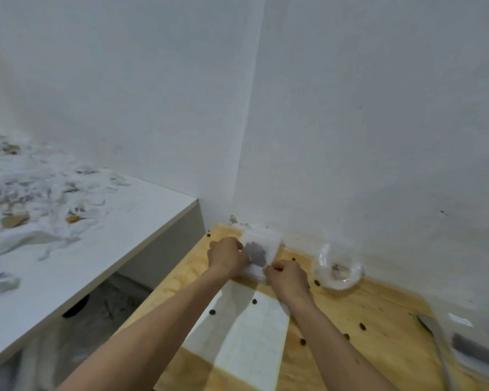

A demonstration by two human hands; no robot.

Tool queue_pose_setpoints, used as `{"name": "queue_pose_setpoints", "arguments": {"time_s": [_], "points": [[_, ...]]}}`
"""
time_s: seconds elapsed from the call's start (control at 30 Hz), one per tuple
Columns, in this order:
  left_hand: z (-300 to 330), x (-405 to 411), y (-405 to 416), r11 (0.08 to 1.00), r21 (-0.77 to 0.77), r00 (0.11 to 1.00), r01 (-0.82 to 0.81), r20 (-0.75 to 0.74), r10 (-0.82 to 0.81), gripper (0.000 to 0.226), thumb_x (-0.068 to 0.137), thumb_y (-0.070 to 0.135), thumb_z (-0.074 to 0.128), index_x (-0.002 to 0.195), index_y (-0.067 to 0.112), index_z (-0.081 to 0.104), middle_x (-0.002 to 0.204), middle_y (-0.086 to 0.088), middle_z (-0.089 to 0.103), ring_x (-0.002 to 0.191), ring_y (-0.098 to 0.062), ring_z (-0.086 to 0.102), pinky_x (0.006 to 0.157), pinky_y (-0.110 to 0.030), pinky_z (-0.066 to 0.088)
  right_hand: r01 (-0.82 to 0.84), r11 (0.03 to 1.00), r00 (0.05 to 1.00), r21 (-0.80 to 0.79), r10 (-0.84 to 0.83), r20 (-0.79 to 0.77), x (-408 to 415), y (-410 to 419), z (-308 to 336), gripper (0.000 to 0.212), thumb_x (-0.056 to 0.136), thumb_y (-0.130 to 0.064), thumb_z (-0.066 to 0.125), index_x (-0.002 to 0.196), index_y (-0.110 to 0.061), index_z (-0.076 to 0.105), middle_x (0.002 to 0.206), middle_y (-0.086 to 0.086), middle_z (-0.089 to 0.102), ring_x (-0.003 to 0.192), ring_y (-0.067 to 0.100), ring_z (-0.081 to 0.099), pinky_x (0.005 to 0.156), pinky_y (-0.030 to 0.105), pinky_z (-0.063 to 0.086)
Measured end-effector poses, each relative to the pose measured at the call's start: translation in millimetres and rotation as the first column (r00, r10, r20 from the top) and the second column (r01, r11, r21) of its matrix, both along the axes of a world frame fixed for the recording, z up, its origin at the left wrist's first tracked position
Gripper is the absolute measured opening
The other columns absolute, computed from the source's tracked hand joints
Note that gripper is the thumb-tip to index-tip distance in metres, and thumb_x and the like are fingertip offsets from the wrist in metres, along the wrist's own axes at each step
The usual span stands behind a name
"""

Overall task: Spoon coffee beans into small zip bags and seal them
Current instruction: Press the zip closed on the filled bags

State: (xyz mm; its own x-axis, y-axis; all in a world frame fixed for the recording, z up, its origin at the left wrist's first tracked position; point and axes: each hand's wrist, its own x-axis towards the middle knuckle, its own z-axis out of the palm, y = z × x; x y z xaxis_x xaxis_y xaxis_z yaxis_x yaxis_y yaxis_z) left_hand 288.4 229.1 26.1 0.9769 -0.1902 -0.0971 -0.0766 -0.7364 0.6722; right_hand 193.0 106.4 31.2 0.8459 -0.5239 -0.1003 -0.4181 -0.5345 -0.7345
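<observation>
A small clear zip bag [261, 245] with a dark clump of coffee beans inside lies on the wooden table [378, 303] near the wall corner. My left hand [226, 253] pinches its left edge with curled fingers. My right hand [288, 275] pinches its near right edge. A round clear plastic container [338, 269] stands to the right by the wall, nearly empty. Loose beans [254, 301] are scattered over the table. No spoon shows clearly.
White paper sheets [249, 334] lie on the table under my forearms. A large clear bag with a dark patch [474, 348] sits at the right edge. A white counter [96, 235] to the left holds a heap of clear bags [34, 193]. White walls close behind.
</observation>
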Motion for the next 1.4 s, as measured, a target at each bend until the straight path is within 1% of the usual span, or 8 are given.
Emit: {"name": "queue_pose_setpoints", "arguments": {"time_s": [0.17,0.3,0.47,0.67,0.87,1.13,1.3,1.4], "points": [[0,-2,10,0.925,-0.365,0.991,-0.103,-0.115,0.065,0.061,0.08,0.011,0.079,0.137,0.012,0.056,0.129,-0.01,0.062,0.111,-0.025,0.06,0.089,-0.033,0.051,0.113,0.984,0.989,0.136,-0.125,0.081,5,0,-1,0.015,0.09,-0.014,0.066,0.097,-0.01,0.079,0.098,0.01,0.076,0.081,0.027,0.068,0.072,0.03,0.052],[8,-2,23,0.781,-0.597,0.983,-0.183,-0.124,0.135,0.057,0.083,0.043,0.079,0.132,0.02,0.058,0.117,-0.005,0.065,0.104,-0.025,0.065,0.091,-0.039,0.055,0.084,0.945,0.984,0.315,-0.128,0.122,6,-3,-1,0.015,0.087,-0.015,0.07,0.089,-0.029,0.076,0.102,-0.003,0.076,0.097,0.024,0.068,0.092,0.048,0.058],[29,0,46,0.607,-0.793,0.998,-0.055,-0.016,0.069,0.027,0.093,0.04,0.071,0.099,0.014,0.075,0.092,0.002,0.073,0.085,-0.013,0.065,0.076,-0.023,0.047,-0.035,0.89,0.976,0.455,-0.068,0.209,6,1,4,0.01,0.086,-0.013,0.077,0.089,-0.022,0.079,0.103,0.0,0.076,0.097,0.025,0.07,0.081,0.039,0.057],[47,2,75,0.453,-0.89,0.985,-0.054,0.027,0.171,0.023,0.095,0.027,0.072,0.099,0.004,0.072,0.092,-0.009,0.079,0.086,-0.023,0.076,0.091,-0.04,0.057,-0.166,0.985,0.963,0.046,0.152,0.223,5,35,1,0.021,0.091,-0.023,0.069,0.111,-0.025,0.076,0.115,-0.008,0.073,0.104,0.014,0.067,0.091,0.035,0.057],[49,-3,107,0.46,-0.882,0.963,-0.102,0.027,0.267,0.022,0.095,0.028,0.072,0.099,0.007,0.073,0.089,-0.005,0.08,0.084,-0.018,0.077,0.087,-0.036,0.055,-0.397,0.868,0.916,-0.299,0.397,-0.063,3,87,-9,0.032,0.09,-0.039,0.069,0.082,-0.01,0.08,0.077,0.004,0.078,0.067,0.016,0.071,0.06,0.03,0.054],[46,-15,128,0.5,-0.861,0.964,-0.091,0.049,0.26,0.028,0.095,0.032,0.071,0.103,0.005,0.072,0.09,-0.004,0.08,0.086,-0.019,0.077,0.092,-0.043,0.056,-0.284,0.941,0.956,-0.186,0.264,-0.127,4,108,-10,0.045,0.084,-0.017,0.063,0.043,-0.018,0.046,0.025,-0.008,0.037,0.055,0.018,0.073,0.053,0.026,0.048],[45,-17,129,0.52,-0.848,0.965,-0.1,0.044,0.257,0.022,0.096,0.031,0.07,0.1,0.01,0.072,0.087,-0.001,0.08,0.085,-0.015,0.077,0.087,-0.036,0.055,-0.303,0.952,0.952,-0.048,0.305,0.018,-1,103,-8,0.052,0.088,-0.018,0.063,0.044,-0.018,0.036,0.04,-0.004,0.034,0.029,0.004,0.044,0.061,0.037,0.059],[43,-19,125,0.546,-0.831,0.97,-0.111,0.028,0.24,0.02,0.098,0.03,0.066,0.102,0.011,0.07,0.088,-0.001,0.079,0.084,-0.014,0.076,0.088,-0.039,0.057,-0.277,0.946,0.952,0.169,0.247,0.18,-4,94,5,0.025,0.089,-0.014,0.069,0.067,-0.008,0.059,0.064,0.01,0.067,0.051,0.01,0.065,0.057,0.028,0.056]]}}
